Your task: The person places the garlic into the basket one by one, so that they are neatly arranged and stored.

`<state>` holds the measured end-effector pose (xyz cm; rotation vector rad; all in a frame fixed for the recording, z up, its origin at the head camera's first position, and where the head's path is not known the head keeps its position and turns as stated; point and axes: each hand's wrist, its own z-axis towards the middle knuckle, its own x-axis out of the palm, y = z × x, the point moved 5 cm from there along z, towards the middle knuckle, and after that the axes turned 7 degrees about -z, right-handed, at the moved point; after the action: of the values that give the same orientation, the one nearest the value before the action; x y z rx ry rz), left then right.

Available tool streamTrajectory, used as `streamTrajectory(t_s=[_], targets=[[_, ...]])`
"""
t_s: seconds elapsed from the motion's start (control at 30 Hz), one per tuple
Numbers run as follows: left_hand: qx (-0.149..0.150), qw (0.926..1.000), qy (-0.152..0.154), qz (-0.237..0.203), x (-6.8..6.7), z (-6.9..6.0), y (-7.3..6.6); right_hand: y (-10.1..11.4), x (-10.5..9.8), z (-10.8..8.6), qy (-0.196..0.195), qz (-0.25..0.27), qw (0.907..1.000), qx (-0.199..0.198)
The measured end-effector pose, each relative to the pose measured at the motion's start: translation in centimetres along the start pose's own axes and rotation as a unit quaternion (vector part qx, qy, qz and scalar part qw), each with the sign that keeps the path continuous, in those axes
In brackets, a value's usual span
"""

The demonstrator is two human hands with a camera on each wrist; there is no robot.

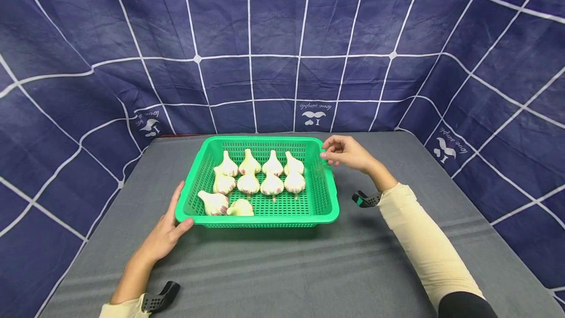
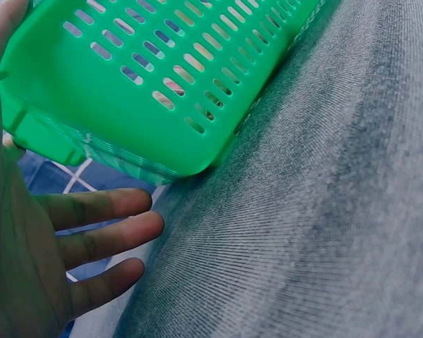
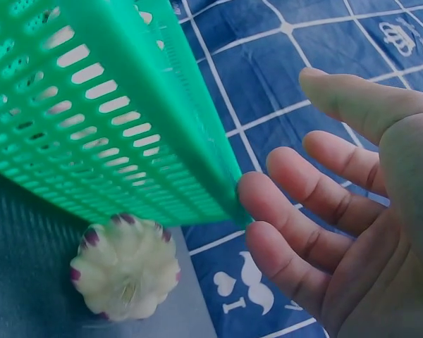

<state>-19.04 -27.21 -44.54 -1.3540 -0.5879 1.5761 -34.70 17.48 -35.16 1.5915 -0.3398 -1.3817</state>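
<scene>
A green plastic basket [image 1: 265, 219] with slotted walls holds several white garlic bulbs [image 1: 271, 184] with purple streaks. Most stand in rows towards the back; two lie near the front left. At the front left corner my left hand [image 1: 162, 237] grips the rim, thumb on top, while three fingers [image 2: 113, 236] extend free below. My right hand [image 1: 348, 153] is beside the right rim near the back corner, its fingers loosely bent and holding nothing. Whether its fingertips touch the rim I cannot tell. Outside the basket, below that hand, one garlic bulb [image 3: 125, 269] sits on the table.
The basket stands on a grey cloth-covered table [image 1: 265, 274]. Dark blue cloth [image 1: 273, 28] with white grid lines hangs behind and along both sides. A black wrist strap [image 1: 367, 199] shows at my right wrist, and another strap [image 1: 161, 298] at my left.
</scene>
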Motion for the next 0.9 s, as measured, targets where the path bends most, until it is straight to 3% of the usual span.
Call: streamTrajectory(t_s=[0.63,0.9], targets=[[0.005,1.0000,-0.001,-0.007,0.0,0.1,-0.1,-3.2,-0.6,0.0,-0.036,-0.027,0.9983,0.037],[0.002,1.0000,-0.001,-0.008,0.1,0.1,-0.1,-4.5,-0.7,0.0,-0.050,-0.036,0.9956,0.071]])
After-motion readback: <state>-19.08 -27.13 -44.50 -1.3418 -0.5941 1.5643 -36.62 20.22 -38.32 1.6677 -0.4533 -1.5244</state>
